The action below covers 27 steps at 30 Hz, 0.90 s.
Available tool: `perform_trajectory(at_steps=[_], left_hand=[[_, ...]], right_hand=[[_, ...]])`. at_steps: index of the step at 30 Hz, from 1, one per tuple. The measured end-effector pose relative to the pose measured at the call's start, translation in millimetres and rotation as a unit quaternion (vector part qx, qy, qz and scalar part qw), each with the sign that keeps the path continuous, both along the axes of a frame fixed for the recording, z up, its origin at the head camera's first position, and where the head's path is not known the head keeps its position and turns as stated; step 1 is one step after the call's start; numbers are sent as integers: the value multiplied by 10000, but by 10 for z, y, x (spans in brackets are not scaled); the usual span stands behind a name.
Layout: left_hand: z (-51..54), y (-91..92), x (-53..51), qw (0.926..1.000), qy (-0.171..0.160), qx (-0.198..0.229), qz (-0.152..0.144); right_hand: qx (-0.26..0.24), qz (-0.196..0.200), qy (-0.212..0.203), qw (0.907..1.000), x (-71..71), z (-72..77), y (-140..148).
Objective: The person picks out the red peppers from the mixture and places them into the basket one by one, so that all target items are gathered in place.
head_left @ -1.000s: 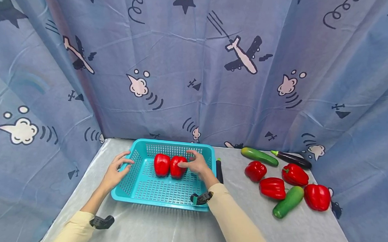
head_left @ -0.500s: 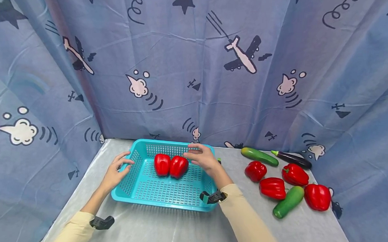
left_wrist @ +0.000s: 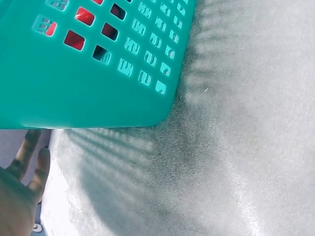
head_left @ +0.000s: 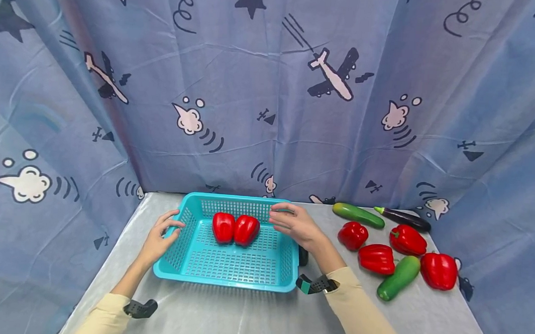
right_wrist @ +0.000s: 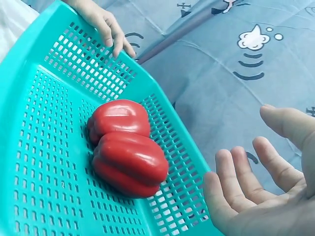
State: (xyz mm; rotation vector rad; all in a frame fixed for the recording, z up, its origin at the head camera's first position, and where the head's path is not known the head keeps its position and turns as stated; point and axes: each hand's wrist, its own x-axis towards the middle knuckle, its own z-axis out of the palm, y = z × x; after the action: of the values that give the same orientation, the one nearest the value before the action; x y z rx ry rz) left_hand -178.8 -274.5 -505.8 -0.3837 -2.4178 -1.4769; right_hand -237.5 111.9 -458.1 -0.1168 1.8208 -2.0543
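A turquoise plastic basket (head_left: 226,285) stands on the table, holding two red bell peppers (head_left: 223,228) side by side. The left hand (head_left: 158,236) rests at its left rim, fingertips reaching over the edge; in the left wrist view, two of its fingers (left_wrist: 42,169) extend past the basket wall. Over the basket's right rim hovers the right hand (head_left: 301,229), its fingers extended and holding nothing. The right wrist view shows that hand (right_wrist: 261,191) palm up beside the basket wall, apart from the peppers. An eggplant (head_left: 303,256) lies just outside the right side, partly hidden by the right hand.
To the right lie several more red bell peppers (head_left: 376,259), a green cucumber-like vegetable (head_left: 398,278), another (head_left: 358,215) at the back and an eggplant (head_left: 401,219). A patterned blue curtain (head_left: 252,111) closes off the table's back and sides.
The right hand has let go of the right-hand bell pepper, which settled tilted beside the other, and has moved right to the basket's rim. The left hand stays put.
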Motion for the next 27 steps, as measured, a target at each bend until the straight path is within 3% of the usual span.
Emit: perform_trajectory(at_steps=[9, 27], left_hand=[[-27, -3, 19, 10000, 4, 84, -12], [-42, -18, -3, 9998, 52, 184, -19]], right_hand=[[-20, -237, -288, 9993, 143, -1, 256], [-281, -354, -253, 9987, 372, -69, 663]])
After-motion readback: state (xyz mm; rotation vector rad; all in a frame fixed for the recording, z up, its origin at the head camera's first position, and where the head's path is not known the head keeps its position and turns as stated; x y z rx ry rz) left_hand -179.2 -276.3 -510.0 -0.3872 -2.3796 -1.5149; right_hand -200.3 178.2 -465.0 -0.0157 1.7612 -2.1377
